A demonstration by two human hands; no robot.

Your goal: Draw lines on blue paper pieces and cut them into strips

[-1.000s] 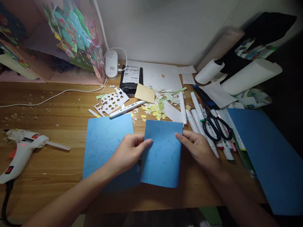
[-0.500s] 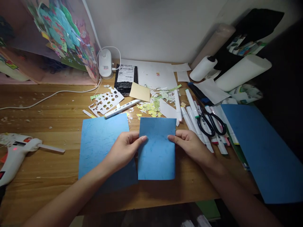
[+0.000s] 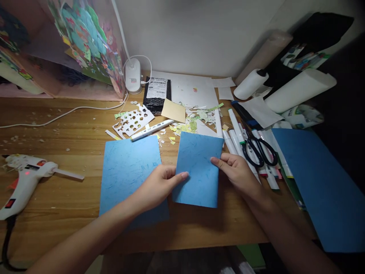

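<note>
Between my two hands I hold a small blue rectangle of folded-looking paper, slightly tilted above the wooden table. My left hand pinches its left edge, thumb on the face and fingers behind. On the right edge, my right hand grips in the same way, a bit higher up. A larger blue sheet lies flat on the table, partly covered by my left hand and forearm. What is behind the held paper cannot be seen.
At the left lies a white glue gun with a glue stick. Black-handled scissors rest on several markers at the right, beside another blue sheet. Paper scraps, a punched white card and a marker lie farther back.
The held blue paper has risen a little and tilted, its right side now lower. My left hand sits lower on its edge. The whole view has shifted slightly.
</note>
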